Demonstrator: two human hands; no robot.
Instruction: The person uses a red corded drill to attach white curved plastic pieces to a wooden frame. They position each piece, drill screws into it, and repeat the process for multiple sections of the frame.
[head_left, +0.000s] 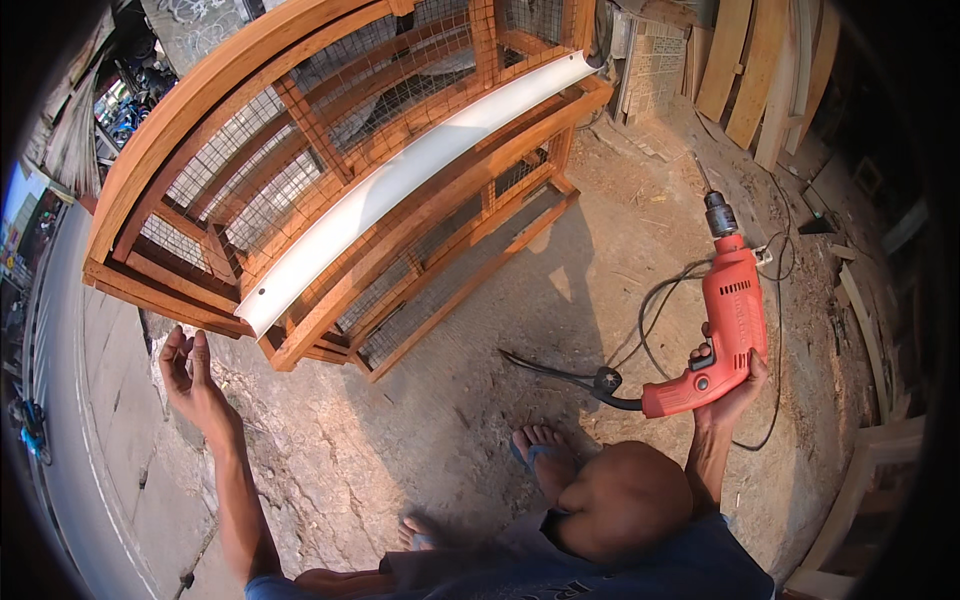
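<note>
My right hand [735, 385] is wrapped round the handle of a red corded power drill [735, 310]. The drill's black chuck and thin bit [705, 175] point up and away, toward the far right. My left hand [195, 385] is raised palm up beside the near left corner of a wooden cage [185, 110], fingers loosely curled and apart, with nothing visible in them. A long white gutter-shaped strip [400, 180] lies along the cage's front, and a dark hole shows near its close end. Wire mesh fills the openings between the orange-brown slats.
The drill's black cable [650, 310] loops over the dusty concrete floor [480, 400]. Wooden boards [735, 75] lean at the back right. A wooden frame [870, 480] stands at the lower right. On the left runs a road [70, 400]. My sandalled foot [545, 450] is below the cage.
</note>
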